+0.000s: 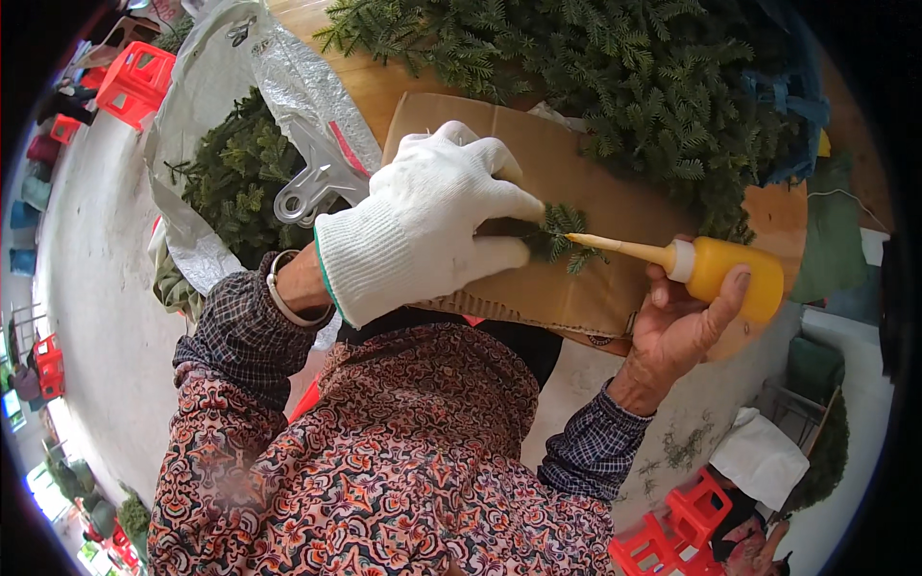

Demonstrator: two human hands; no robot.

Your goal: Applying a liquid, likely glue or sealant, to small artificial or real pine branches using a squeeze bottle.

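Note:
My left hand (437, 206), in a white knit glove with a green-edged cuff, is closed over a small green fir sprig (567, 223). The sprig's stem runs back between the gloved thumb and fingers, its needles pointing right. Bare, my right hand (687, 322) grips a yellow squeeze bottle (735, 278) with a white collar, lying almost level. Its long tapered nozzle (624, 247) points left, and the tip reaches the sprig's needles. A flat piece of brown cardboard (567, 278) lies beneath both hands on a wooden table (360, 62).
Heaped fir branches (615, 86) cover the table's far side. At left, a pale plastic sack (206, 106) holds more fir sprigs (240, 173), beside a grey plastic clamp-like piece (317, 173). Red stools (139, 82) stand on the floor; another person's arm (764, 547) shows at lower right.

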